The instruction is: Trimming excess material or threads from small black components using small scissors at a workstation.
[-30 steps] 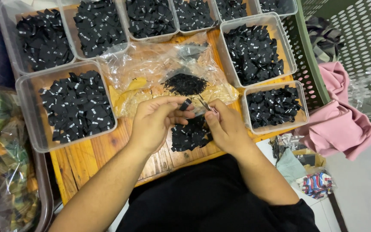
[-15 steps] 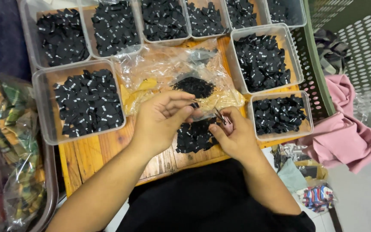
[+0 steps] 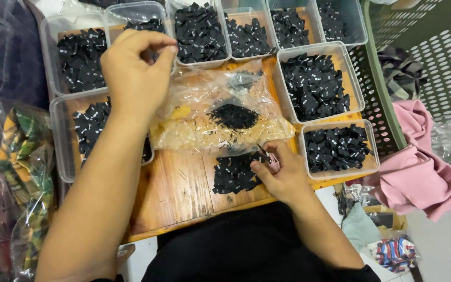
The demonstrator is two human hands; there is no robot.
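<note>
My left hand (image 3: 134, 70) is raised over the clear tubs at the back left, its thumb and fingers pinched together above a tub of black fabric labels (image 3: 141, 23). Whether a label sits in the pinch is hidden. My right hand (image 3: 283, 177) rests on the wooden board (image 3: 178, 188) and grips small snips with a pink handle (image 3: 268, 157). It touches the right edge of a loose pile of black labels (image 3: 233, 175). Just behind that pile lies a crinkled clear bag (image 3: 204, 99) with a heap of black scraps (image 3: 233, 116) on it.
Several clear tubs of black labels ring the board: left (image 3: 58, 141), back (image 3: 199, 31), right (image 3: 314, 83) and lower right (image 3: 337, 149). A green perforated basket (image 3: 429, 57) and pink cloth (image 3: 424, 177) lie to the right. Bagged plaid fabric (image 3: 22, 172) lies at the left.
My left hand has left the pile by my right hand and swung up and left to the back tubs. My right hand has stayed at the pile with the snips.
</note>
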